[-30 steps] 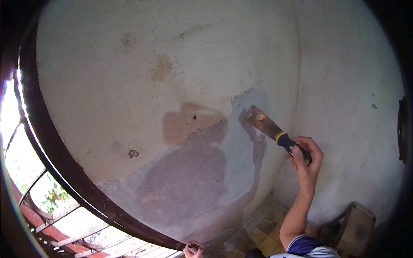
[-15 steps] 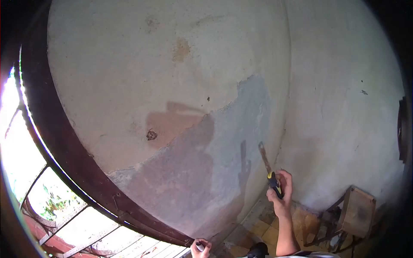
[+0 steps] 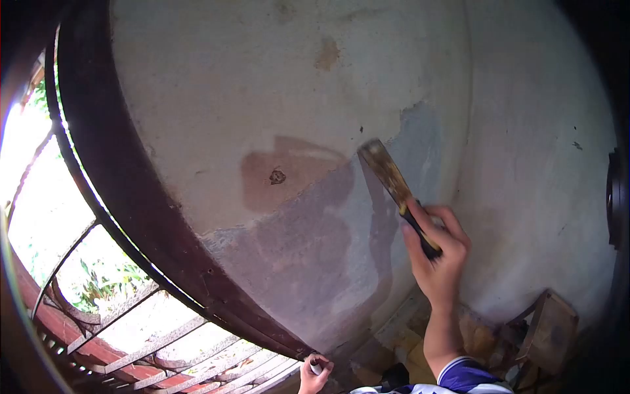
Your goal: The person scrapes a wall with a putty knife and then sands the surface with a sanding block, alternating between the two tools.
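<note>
My right hand (image 3: 438,253) grips the black handle of a putty knife (image 3: 388,177), whose rusty blade is raised against the wall (image 3: 223,85) at the upper edge of a scraped grey patch (image 3: 328,243). The blade tip sits where the pale paint meets the bare plaster. My left hand (image 3: 315,373) is low at the bottom edge, by the dark window frame (image 3: 131,177), its fingers closed around a small pale object. A brownish square patch (image 3: 282,174) with a small hole lies to the left of the blade.
A barred window (image 3: 98,308) with greenery outside fills the left. The wall corner (image 3: 462,131) runs down to the right of the knife. A wooden stool or box (image 3: 551,331) stands at the lower right on a tiled floor (image 3: 407,341).
My right hand has lifted the putty knife from low near the corner back up to the top edge of the scraped patch. The view has shifted a little to the left.
</note>
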Demonstrator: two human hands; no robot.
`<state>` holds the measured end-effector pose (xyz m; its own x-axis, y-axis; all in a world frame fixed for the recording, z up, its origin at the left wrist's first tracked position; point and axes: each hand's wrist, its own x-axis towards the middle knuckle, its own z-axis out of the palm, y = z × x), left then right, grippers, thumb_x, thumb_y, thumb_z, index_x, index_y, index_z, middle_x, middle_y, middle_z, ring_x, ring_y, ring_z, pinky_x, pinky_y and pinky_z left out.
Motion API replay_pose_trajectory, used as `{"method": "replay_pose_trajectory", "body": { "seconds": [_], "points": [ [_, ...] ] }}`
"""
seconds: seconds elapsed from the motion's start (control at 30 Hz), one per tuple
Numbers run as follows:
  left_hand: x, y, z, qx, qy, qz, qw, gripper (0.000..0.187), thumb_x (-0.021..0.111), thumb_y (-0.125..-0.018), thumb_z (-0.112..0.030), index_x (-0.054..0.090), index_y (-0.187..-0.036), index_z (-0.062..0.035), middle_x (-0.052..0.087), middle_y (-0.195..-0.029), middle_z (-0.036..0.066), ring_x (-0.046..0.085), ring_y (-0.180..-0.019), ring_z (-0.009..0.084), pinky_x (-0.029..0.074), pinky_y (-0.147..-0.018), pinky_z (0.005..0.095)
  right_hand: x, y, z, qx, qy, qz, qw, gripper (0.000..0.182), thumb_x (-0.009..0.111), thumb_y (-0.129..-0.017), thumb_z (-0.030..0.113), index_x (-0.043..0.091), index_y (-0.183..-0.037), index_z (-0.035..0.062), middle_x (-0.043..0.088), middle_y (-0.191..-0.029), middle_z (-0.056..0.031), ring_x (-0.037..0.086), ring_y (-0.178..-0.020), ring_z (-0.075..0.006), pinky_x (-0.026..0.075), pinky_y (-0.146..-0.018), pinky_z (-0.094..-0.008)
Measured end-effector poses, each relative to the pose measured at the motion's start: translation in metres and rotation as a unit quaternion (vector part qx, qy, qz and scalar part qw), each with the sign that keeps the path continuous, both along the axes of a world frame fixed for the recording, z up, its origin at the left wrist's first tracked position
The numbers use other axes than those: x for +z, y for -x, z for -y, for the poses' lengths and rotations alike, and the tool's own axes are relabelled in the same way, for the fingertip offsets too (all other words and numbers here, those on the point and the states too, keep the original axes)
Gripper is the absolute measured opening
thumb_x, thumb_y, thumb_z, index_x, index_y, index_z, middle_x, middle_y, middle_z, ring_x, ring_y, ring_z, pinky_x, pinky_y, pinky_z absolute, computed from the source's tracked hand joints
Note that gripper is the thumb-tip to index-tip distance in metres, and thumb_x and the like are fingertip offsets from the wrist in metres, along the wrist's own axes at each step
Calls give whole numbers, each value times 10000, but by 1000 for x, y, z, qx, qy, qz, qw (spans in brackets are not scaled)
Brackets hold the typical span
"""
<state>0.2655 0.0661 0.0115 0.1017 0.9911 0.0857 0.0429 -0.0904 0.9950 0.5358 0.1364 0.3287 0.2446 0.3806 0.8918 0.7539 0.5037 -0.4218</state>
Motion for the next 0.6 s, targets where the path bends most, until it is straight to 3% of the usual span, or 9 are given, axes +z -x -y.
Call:
{"method": "replay_pose_trajectory", "body": {
  "seconds": [0.13, 0.27, 0.37, 0.4, 0.47, 0.6],
  "points": [
    [0, 1, 1, 20, 16, 35, 999, 135, 676, -794, -52, 583, -889, -75, 582, -812, -11, 527, -772, 96, 446, -707, 259, -14, 3, 16, -10, -53, -33, 998, 359, 682, -794, -80, 697, -1142, 10, 657, -877, -93, 632, -722, -134, 484, -650, -242],
    [-3, 2, 5, 20, 21, 35, 999, 148, 684, -790, -54, 580, -892, -80, 580, -809, -16, 521, -770, 92, 441, -709, 259, 10, 8, -36, 28, -76, -88, 993, 315, 707, -795, -49, 705, -1106, 5, 663, -872, -102, 648, -718, -158, 503, -621, -274],
    [0, 7, 9, 25, -2, 3, 1000, 143, 691, -803, -64, 581, -892, -85, 571, -801, -19, 514, -768, 90, 438, -711, 258, 14, -4, -2, -13, -82, -45, 996, 295, 705, -798, -32, 711, -1091, 3, 665, -855, -97, 650, -719, -155, 499, -623, -265],
    [-4, 6, 9, 34, 10, 61, 997, 161, 725, -821, -108, 586, -899, -93, 558, -789, -24, 504, -751, 88, 436, -698, 257, 14, -3, -1, -20, -74, -35, 996, 296, 707, -795, -32, 713, -1089, 5, 666, -846, -98, 651, -719, -154, 499, -623, -264],
    [-7, 9, 11, 55, 37, 46, 997, 184, 748, -825, -144, 590, -907, -98, 553, -788, -27, 500, -740, 87, 435, -688, 256, 16, -2, -2, -31, -56, -9, 998, 299, 710, -789, -31, 716, -1086, 9, 667, -829, -101, 653, -718, -151, 499, -622, -263],
    [-5, 10, 14, 64, 44, 39, 996, 202, 748, -835, -152, 582, -937, -97, 547, -802, -29, 497, -732, 89, 432, -670, 255, 17, -16, -8, 55, 9, -96, 994, 315, 722, -774, -37, 717, -1084, 13, 681, -820, -96, 653, -736, -134, 508, -647, -263]
  ]
}}
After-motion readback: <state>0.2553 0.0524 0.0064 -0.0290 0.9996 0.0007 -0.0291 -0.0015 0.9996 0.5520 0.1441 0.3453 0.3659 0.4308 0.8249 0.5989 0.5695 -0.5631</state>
